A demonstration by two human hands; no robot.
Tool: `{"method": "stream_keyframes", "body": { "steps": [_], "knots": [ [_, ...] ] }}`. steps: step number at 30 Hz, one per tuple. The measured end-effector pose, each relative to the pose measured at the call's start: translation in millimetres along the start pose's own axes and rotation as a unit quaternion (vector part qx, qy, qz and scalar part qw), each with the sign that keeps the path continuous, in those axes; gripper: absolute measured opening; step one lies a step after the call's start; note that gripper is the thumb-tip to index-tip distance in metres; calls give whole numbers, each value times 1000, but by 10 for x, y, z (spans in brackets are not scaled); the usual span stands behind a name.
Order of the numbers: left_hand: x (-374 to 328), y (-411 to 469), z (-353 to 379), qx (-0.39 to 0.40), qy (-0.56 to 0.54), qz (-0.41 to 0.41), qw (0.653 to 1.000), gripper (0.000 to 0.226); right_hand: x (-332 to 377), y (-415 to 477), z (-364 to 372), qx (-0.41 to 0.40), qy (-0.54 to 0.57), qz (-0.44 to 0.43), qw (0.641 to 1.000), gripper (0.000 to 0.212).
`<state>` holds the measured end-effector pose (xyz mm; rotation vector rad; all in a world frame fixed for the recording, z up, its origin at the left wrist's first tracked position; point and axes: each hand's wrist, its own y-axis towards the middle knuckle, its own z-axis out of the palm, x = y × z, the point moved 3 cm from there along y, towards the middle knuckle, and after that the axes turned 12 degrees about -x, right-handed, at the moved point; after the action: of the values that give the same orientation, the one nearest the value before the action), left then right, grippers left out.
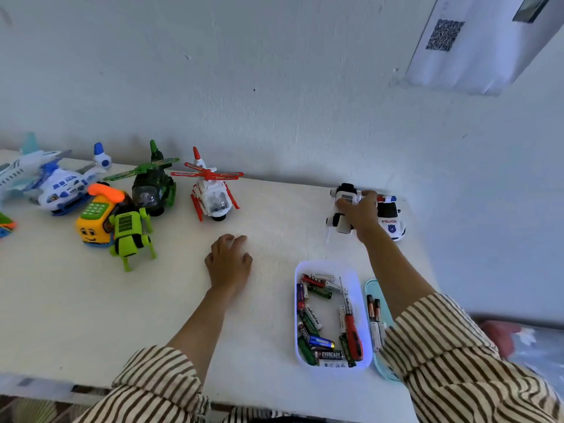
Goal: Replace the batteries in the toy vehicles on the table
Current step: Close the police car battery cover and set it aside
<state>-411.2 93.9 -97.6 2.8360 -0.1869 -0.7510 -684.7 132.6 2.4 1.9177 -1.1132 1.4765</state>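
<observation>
Beside the POLICE car (391, 220), the right hand (361, 213) grips a white toy (344, 197); the left hand (229, 264) lies relaxed.

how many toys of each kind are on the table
helicopters: 3 (blue helicopter, green helicopter, red helicopter)
robot dogs: 2 (green robot dog, white robot dog)
airplane: 1
police car: 1
yellow phone toy: 1
toy cut off at the left edge: 1, kind unclear
total: 9
</observation>
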Motion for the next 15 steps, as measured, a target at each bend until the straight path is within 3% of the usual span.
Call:
{"method": "stream_keyframes", "body": {
  "steps": [5,11,15],
  "knots": [
    [5,-49,46,-32,20,7,999,44,-44,404,53,46,-94,-14,994,54],
    [-9,-64,65,-54,33,18,998,45,-118,543,168,61,-125,-47,989,57],
    [-19,-85,57,-58,33,13,998,45,-107,464,176,52,-187,-120,974,61]
  ]
}}
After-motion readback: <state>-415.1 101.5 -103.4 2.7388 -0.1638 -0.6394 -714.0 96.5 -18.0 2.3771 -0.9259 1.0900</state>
